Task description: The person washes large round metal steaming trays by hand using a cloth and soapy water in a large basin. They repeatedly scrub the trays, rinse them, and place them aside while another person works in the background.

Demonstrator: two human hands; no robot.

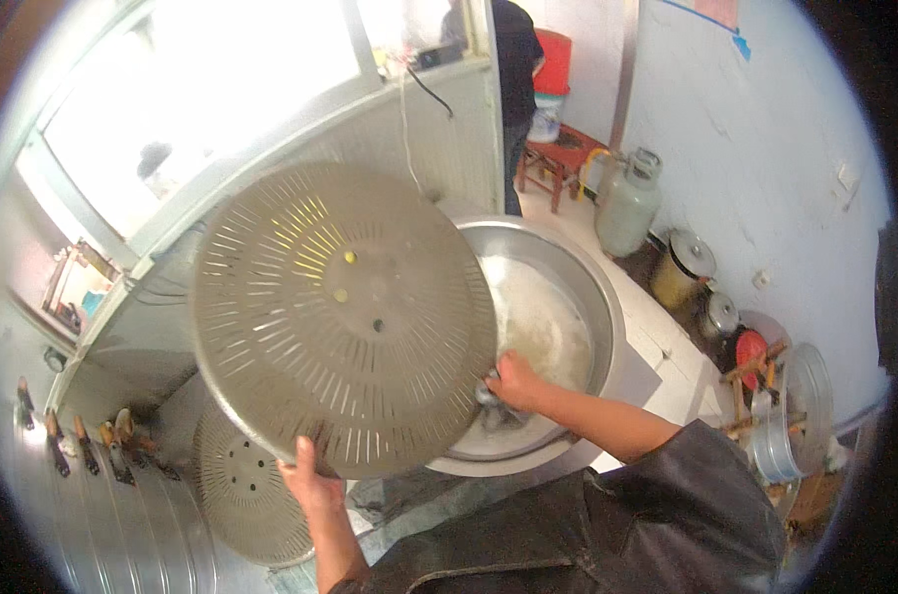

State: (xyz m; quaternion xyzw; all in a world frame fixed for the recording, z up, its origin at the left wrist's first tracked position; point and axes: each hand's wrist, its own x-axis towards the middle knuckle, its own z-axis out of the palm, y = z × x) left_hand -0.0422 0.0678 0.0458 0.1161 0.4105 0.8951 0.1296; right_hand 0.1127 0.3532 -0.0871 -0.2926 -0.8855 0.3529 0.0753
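Observation:
A large round slotted metal steamer tray (389,356) is held tilted in front of me, its slots fanning out in rings. My left hand (315,479) grips its near lower rim, thumb on the face. At the tray's right edge, my right hand (519,382) is closed around a grey, shiny wad (487,393), perhaps a metal scourer; blur hides its exact kind. Behind and below the tray stands a wide metal basin (605,312) with cloudy water (545,334) in it. The tray covers the basin's left part.
A second slotted tray (252,505) lies at lower left, near several hanging knives (85,445). To the right are a gas cylinder (629,208), lidded pots (683,267) and a clear round tub (805,416). A person (516,96) stands beyond the partition by a red stool (564,152).

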